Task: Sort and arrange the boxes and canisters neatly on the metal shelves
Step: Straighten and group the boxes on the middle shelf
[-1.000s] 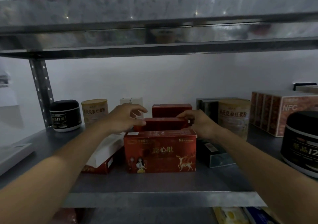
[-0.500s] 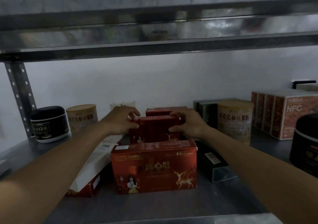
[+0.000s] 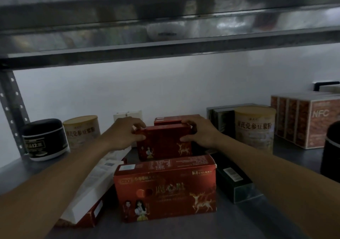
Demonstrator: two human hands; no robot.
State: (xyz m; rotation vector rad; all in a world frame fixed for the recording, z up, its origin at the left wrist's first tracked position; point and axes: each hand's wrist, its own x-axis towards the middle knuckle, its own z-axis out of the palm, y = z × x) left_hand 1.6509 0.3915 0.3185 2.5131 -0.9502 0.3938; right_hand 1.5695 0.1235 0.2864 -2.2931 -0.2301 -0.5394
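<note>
A red box with a deer print (image 3: 163, 143) stands upright in the middle of the metal shelf (image 3: 298, 159). My left hand (image 3: 125, 134) grips its left end and my right hand (image 3: 198, 132) grips its right end. Behind it lies another red box (image 3: 171, 119), only its top showing. In front stands a larger red deer box (image 3: 165, 189). Beige canisters stand at the left (image 3: 81, 130) and at the right (image 3: 254, 126). A black canister (image 3: 44, 139) sits at the far left.
A white box (image 3: 95, 183) leans on a flat red box (image 3: 92, 215) at the left. A dark box (image 3: 233, 180) lies right of the big red one. Brown NFC boxes (image 3: 309, 121) and a black canister (image 3: 331, 148) stand far right. The upper shelf (image 3: 165, 27) hangs low overhead.
Both hands have tipped the red box from lying flat to standing upright behind the larger box. The camera has come closer and lower.
</note>
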